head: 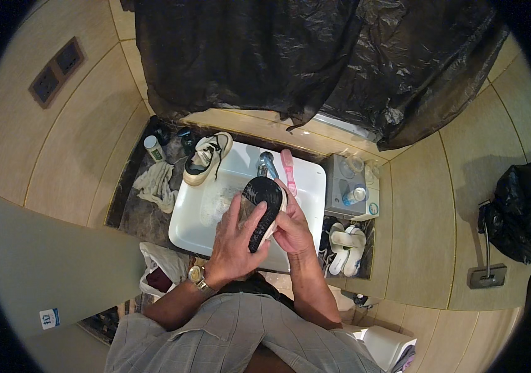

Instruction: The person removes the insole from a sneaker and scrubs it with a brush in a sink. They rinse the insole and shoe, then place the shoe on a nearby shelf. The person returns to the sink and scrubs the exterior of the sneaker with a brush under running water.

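Over a white washbasin [191,224], both my hands hold a shoe [267,191] with its black sole turned up. My left hand [237,242], with a watch on the wrist, lies with its fingers against the sole's left side. My right hand [293,228] grips the pale right side of the shoe. Behind the shoe stands the faucet [265,165]. A pink brush [288,172] lies on the basin's back rim, right of the faucet. A second shoe, white with a dark lining [204,158], rests on the back left corner of the basin, its laces hanging inward.
A crumpled pale cloth [156,186] and a lidded container [153,148] are on the dark counter at left. At right are a grey box [340,186] carrying a cup [355,196], and white slippers [347,252]. Black plastic sheeting [256,56] hangs behind; a white bag [149,270] is below left.
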